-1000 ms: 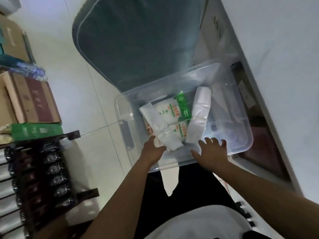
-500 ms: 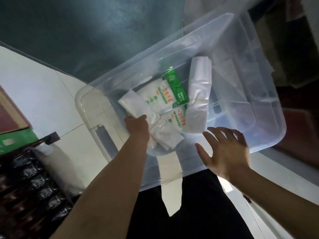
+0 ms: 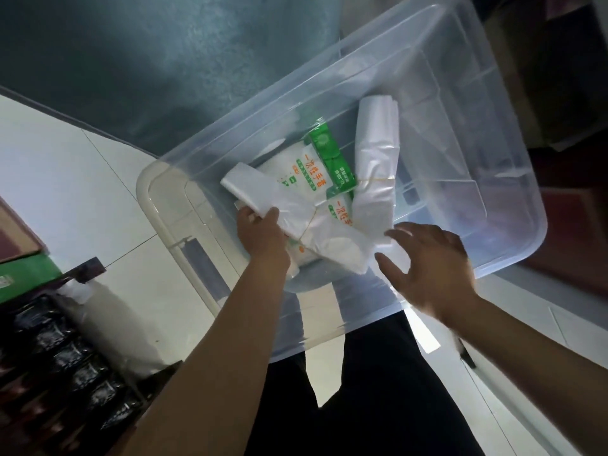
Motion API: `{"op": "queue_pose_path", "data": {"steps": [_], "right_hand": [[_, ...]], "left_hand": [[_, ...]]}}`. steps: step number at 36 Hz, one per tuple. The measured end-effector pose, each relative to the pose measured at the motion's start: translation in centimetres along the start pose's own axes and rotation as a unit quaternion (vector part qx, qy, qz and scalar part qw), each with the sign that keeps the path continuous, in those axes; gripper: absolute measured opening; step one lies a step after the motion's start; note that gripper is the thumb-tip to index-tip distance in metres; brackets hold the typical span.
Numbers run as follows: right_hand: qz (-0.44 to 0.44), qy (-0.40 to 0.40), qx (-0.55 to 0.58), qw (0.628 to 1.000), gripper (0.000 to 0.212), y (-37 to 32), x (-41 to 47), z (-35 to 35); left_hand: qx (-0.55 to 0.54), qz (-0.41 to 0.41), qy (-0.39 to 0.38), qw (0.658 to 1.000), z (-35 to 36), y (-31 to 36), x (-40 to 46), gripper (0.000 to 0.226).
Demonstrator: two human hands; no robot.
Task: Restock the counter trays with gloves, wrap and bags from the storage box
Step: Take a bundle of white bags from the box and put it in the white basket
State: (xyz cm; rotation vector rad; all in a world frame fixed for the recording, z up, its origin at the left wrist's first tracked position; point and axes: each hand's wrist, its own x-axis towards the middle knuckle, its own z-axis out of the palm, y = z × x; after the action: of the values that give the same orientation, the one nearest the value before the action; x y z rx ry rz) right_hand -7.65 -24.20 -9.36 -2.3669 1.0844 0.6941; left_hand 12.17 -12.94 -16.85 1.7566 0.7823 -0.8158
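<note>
Head view: left hand (image 3: pixel 260 232) grips a banded white plastic-bag bundle (image 3: pixel 296 222) inside the clear plastic storage box (image 3: pixel 487 179); right hand (image 3: pixel 431 268) hovers open, near.

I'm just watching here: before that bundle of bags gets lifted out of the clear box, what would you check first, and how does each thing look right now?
1. Left hand gripping the bag bundle: ok, fingers closed on its edge.
2. Right hand free to help: ok, open, hovering over the box's near side, holding nothing.
3. Storage box open: ok, no lid over it.
4. Bundle free of other stock: not ok, it lies across the glove packs.
5. Second bag roll out of the way: ok, it lies beside them.
6. Counter trays ready: cannot tell, not in view.
</note>
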Motion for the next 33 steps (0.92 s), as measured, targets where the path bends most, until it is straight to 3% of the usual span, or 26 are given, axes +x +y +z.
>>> {"op": "queue_pose_path", "data": {"steps": [3,8,12,15,19,23,26,31,33], "right_hand": [[-0.003,-0.019,0.162,0.987,0.058,-1.5,1.6,-1.8],[0.016,-0.128,0.243,0.961,0.075,-4.0,4.5,-4.8],[0.014,-0.210,0.294,0.932,0.065,-5.0,5.5,-6.3],[-0.005,-0.250,0.333,0.909,0.046,-5.0,5.2,-6.5],[-0.002,-0.267,0.448,0.853,0.038,-5.0,3.5,-6.1],[0.009,-0.288,0.552,0.783,0.036,-5.5,2.0,-5.4],[0.000,-0.284,0.559,0.779,0.035,-6.1,1.5,-4.9],[0.018,-0.296,0.541,0.787,0.033,-6.3,2.4,-5.0],[0.066,-0.241,0.563,0.788,0.029,-5.5,4.0,-4.7]], "left_hand": [[-0.097,-0.028,-0.066,0.993,-2.2,0.6,-1.8,0.039],[-0.124,-0.014,-0.168,0.978,-5.2,2.9,-4.8,0.047],[-0.118,-0.038,-0.248,0.961,-6.4,4.2,-6.1,0.051],[-0.104,-0.051,-0.286,0.951,-6.9,5.0,-6.5,0.049],[-0.034,-0.001,-0.316,0.948,-7.3,5.2,-6.8,0.037],[-0.003,0.036,-0.368,0.929,-7.8,4.3,-7.7,0.052],[0.001,0.059,-0.387,0.920,-8.7,3.9,-8.3,0.063],[0.018,0.102,-0.343,0.934,-10.4,4.3,-8.6,0.069],[0.020,0.110,-0.329,0.938,-11.0,4.6,-8.6,0.070]]}}
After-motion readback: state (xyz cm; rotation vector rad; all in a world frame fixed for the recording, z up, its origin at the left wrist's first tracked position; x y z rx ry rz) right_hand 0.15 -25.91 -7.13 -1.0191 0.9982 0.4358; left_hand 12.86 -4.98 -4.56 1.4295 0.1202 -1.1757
